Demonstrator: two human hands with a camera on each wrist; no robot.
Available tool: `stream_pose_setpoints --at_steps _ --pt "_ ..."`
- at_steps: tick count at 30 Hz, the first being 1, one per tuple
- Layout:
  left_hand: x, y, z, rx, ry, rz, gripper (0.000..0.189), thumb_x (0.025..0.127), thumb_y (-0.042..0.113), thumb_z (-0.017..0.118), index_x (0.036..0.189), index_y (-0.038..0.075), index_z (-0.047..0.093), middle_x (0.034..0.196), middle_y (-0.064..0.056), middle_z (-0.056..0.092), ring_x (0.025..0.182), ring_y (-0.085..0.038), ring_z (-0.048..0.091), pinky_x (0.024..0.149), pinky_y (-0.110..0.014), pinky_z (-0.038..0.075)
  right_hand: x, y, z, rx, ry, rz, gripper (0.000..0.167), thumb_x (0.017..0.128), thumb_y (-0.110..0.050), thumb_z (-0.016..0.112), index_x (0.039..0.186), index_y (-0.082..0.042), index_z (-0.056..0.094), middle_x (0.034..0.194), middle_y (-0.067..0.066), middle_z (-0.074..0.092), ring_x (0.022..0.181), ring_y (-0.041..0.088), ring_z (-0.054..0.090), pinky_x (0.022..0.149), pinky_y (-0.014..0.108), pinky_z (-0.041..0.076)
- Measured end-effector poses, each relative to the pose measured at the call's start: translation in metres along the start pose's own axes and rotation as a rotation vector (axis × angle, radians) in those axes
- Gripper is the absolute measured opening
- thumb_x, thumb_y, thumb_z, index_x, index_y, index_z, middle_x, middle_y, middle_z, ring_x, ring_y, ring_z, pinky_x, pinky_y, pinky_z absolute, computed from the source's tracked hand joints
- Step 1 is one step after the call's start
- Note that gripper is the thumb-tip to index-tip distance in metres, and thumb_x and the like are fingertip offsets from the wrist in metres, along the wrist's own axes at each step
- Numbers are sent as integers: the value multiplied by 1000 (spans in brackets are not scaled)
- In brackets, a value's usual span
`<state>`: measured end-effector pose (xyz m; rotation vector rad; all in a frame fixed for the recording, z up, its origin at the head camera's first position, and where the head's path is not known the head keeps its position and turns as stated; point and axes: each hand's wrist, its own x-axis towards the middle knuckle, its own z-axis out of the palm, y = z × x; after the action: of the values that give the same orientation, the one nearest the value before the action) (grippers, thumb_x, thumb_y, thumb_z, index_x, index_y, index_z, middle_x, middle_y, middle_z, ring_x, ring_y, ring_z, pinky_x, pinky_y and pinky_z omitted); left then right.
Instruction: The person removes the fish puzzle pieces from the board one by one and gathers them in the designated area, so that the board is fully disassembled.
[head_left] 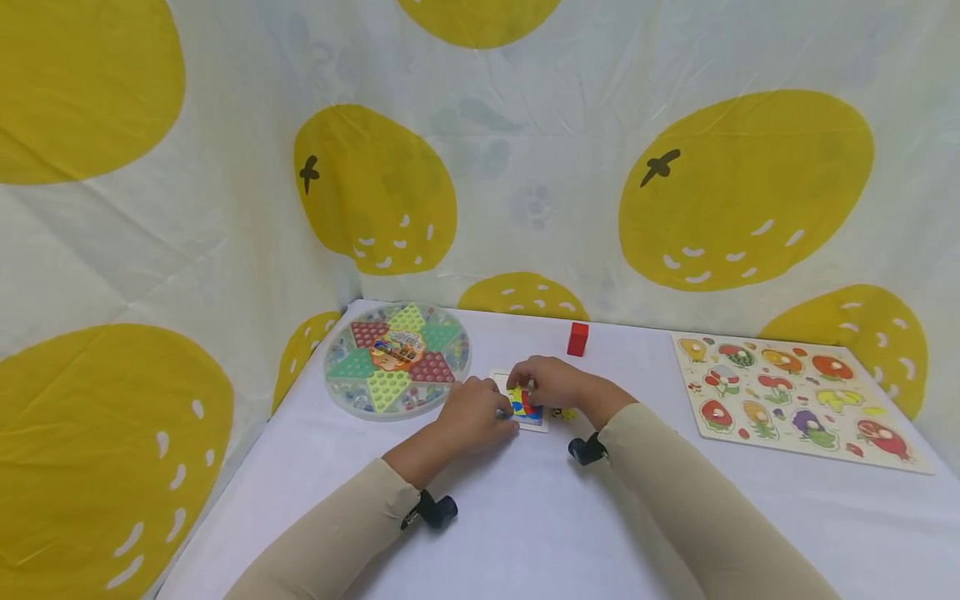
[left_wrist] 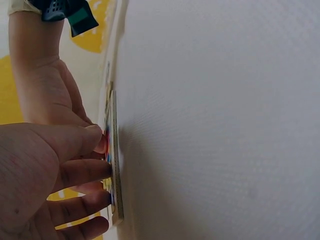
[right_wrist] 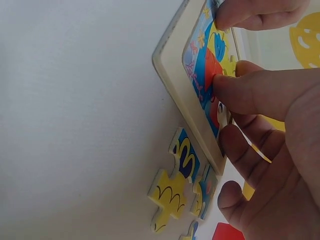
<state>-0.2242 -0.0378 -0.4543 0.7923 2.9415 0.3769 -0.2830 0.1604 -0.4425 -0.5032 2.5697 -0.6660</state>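
Note:
A small wooden jigsaw puzzle with a pale frame and a red, yellow and blue picture lies between both hands. My left hand is at its left side, and in the left wrist view its extended fingers touch the board. From the right, my right hand reaches over the picture. Its thumb and index finger pinch a yellow puzzle piece at the picture, in the right wrist view. Several loose puzzle pieces, yellow and blue, lie beside the frame, partly under the right hand.
A round Chinese checkers board with a clear marble-filled rim stands at the back left. A red block is behind the puzzle. To the right lies a wooden fruit puzzle board. Patterned cloth hangs behind the white table.

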Motion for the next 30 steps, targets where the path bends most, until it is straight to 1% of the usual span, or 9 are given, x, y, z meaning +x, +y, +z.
stream_pose_setpoints --at_steps 7,13,15,20,24,30 --pt "0 1 -1 0 -16 -8 28 95 46 80 108 23 86 102 4 70 99 -18 55 89 -44 42 -2 -1 0 26 14 -16 35 96 -5 78 122 -27 71 122 -1 68 120 22 61 98 39 57" --pt "-1 3 -3 3 -25 -13 29 95 47 80 109 23 86 104 4 71 101 -18 56 88 -43 42 -4 3 1 37 29 -65 32 99 -7 74 124 -28 71 120 -4 70 115 20 62 98 38 57" --pt "-1 3 -4 3 -21 -13 28 95 46 80 108 22 87 103 4 71 101 -18 56 88 -43 43 -5 4 1 44 36 -83 30 101 -9 73 124 -27 71 118 -4 70 113 20 63 99 39 56" --pt "-2 4 -4 -2 -10 -20 27 94 46 81 106 23 87 101 4 70 101 -19 57 90 -45 43 -6 5 4 42 63 -95 28 102 -12 71 125 -28 70 116 -4 71 110 18 65 99 39 56" --pt "-2 3 -2 -2 -6 -27 28 95 47 80 108 23 87 105 3 71 105 -20 57 93 -46 43 -6 5 6 37 85 -96 27 103 -13 71 125 -27 70 116 -3 72 111 17 66 99 38 57" --pt "-4 3 -2 11 18 -10 27 95 46 80 108 23 86 105 2 73 105 -22 59 93 -48 43 -10 7 4 95 111 -120 25 103 -11 69 124 -23 69 110 -2 70 102 17 65 94 38 57"
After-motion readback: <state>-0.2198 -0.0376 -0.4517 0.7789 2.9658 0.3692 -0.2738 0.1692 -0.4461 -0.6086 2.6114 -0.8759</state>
